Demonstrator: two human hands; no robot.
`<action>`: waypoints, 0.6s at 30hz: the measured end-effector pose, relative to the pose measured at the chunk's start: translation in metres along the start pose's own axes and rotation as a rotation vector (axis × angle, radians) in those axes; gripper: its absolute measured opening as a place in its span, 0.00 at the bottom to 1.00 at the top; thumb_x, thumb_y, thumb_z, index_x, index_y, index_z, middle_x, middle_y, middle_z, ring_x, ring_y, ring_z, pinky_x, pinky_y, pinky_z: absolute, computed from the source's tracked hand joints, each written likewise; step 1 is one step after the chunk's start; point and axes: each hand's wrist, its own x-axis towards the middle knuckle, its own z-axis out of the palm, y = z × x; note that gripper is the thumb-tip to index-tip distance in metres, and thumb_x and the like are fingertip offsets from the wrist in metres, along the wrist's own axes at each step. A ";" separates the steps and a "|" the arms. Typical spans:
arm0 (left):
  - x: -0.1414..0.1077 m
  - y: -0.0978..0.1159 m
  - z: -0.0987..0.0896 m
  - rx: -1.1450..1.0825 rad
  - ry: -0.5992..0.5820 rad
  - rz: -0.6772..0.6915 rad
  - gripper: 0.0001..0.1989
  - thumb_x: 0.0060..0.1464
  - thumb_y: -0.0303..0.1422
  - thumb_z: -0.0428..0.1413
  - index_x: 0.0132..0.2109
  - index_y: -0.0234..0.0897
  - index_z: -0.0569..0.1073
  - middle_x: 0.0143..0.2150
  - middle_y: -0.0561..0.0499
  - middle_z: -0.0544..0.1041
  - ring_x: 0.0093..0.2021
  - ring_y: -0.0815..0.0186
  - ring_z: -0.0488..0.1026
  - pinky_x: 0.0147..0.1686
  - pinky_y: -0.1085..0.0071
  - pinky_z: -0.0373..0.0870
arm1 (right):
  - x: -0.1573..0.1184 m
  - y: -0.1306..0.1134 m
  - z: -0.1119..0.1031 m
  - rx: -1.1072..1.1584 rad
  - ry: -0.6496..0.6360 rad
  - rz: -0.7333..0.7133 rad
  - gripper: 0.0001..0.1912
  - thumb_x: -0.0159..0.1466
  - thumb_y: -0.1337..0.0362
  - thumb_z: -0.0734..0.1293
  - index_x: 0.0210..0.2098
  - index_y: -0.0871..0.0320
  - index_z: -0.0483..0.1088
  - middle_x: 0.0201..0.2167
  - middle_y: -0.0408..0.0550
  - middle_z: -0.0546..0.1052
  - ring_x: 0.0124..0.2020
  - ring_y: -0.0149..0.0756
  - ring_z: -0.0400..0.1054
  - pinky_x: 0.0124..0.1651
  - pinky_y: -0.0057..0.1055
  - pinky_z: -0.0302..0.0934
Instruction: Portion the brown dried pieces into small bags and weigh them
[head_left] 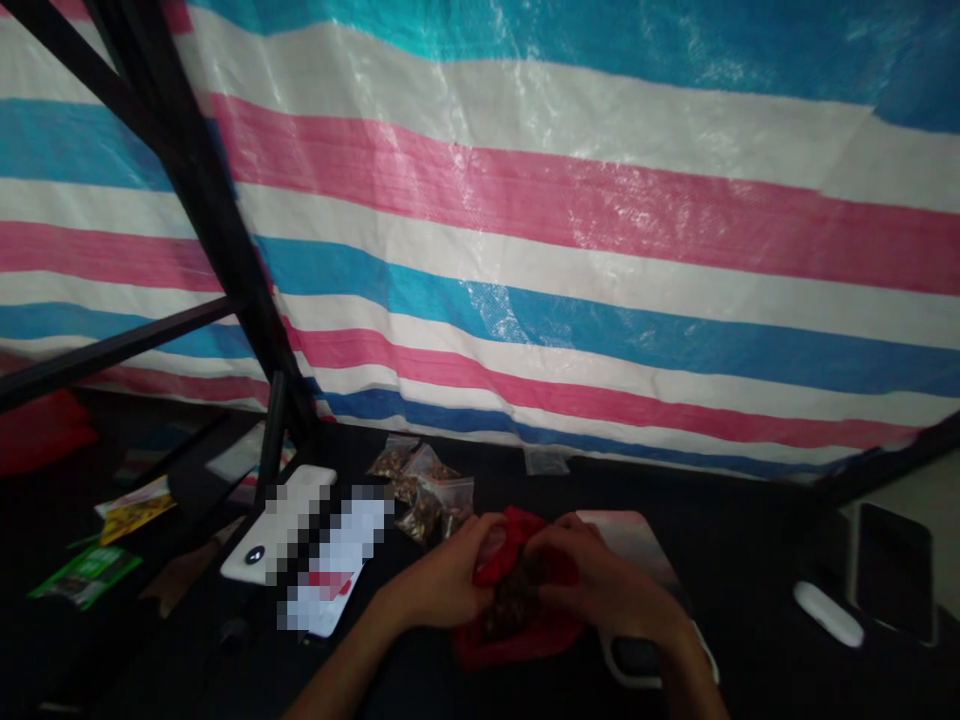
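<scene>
A red bag point(495, 650) lies on the dark table with its mouth spread, and small brown pieces point(510, 608) show inside it. My left hand point(454, 575) grips the bag's left edge, fingers curled round the red material. My right hand point(592, 575) is at the bag's right side, its fingers bent over the opening by the brown pieces; whether they pinch any is too dark to tell. Just behind my left hand sit several small clear bags point(424, 490) with brown contents.
Left of my hands lie a white box point(259, 535) and a blurred-out packet point(337, 565). A pale flat item point(626, 540) is under my right arm. Farther right are a white oval object point(829, 613) and a dark phone point(892, 570). Striped sheeting point(562, 200) hangs behind.
</scene>
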 end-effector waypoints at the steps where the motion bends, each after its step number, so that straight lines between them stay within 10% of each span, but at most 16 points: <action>1: 0.002 -0.001 0.000 -0.058 -0.055 -0.013 0.32 0.47 0.20 0.59 0.61 0.40 0.69 0.55 0.44 0.78 0.53 0.60 0.77 0.54 0.65 0.72 | 0.001 -0.001 0.001 0.006 0.017 -0.022 0.18 0.58 0.70 0.70 0.45 0.46 0.78 0.45 0.44 0.78 0.49 0.42 0.71 0.57 0.39 0.64; 9: 0.014 -0.012 -0.006 -0.071 0.200 -0.130 0.26 0.48 0.19 0.52 0.55 0.36 0.70 0.42 0.51 0.78 0.41 0.65 0.76 0.45 0.69 0.73 | 0.012 0.003 0.013 -0.187 0.069 -0.028 0.14 0.58 0.66 0.72 0.43 0.46 0.80 0.42 0.47 0.79 0.48 0.47 0.70 0.57 0.45 0.58; 18: 0.017 -0.021 0.007 -0.231 0.208 -0.163 0.26 0.48 0.19 0.52 0.55 0.37 0.68 0.46 0.50 0.76 0.45 0.64 0.74 0.48 0.69 0.70 | 0.024 -0.006 0.025 -0.250 0.058 0.011 0.14 0.57 0.74 0.69 0.40 0.53 0.75 0.43 0.46 0.79 0.47 0.45 0.69 0.51 0.41 0.52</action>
